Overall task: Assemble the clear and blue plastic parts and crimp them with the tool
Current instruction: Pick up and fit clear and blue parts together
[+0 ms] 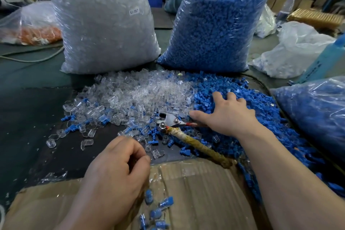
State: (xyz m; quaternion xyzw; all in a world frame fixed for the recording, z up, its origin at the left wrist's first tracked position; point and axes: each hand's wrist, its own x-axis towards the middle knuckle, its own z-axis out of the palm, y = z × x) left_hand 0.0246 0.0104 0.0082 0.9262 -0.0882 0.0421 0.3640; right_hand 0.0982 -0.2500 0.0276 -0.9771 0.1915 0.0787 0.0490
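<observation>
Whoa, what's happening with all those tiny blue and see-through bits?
A person is putting small plastic pieces together. Their right hand lies spread on the pile of blue parts, right beside the crimping tool. Their left hand is curled near the clear parts; whether it holds one is hard to tell. A few joined pieces lie on the cardboard.

Your clear parts (141,91) at 12 o'clock: glossy transparent plastic. The blue parts (242,102) at 2 o'clock: opaque plastic, matt. On the tool (173,122), bare metal head with a dull shine, and the handle (201,147) is wrapped in rough, frayed, dirty cloth. The box (196,192) at 6 o'clock: matt brown cardboard under wrinkled glossy tape. The left bag (104,20) at 11 and the right bag (214,30) at 1: crinkled shiny film. The tabletop (28,108) at 9: dark, matt
</observation>
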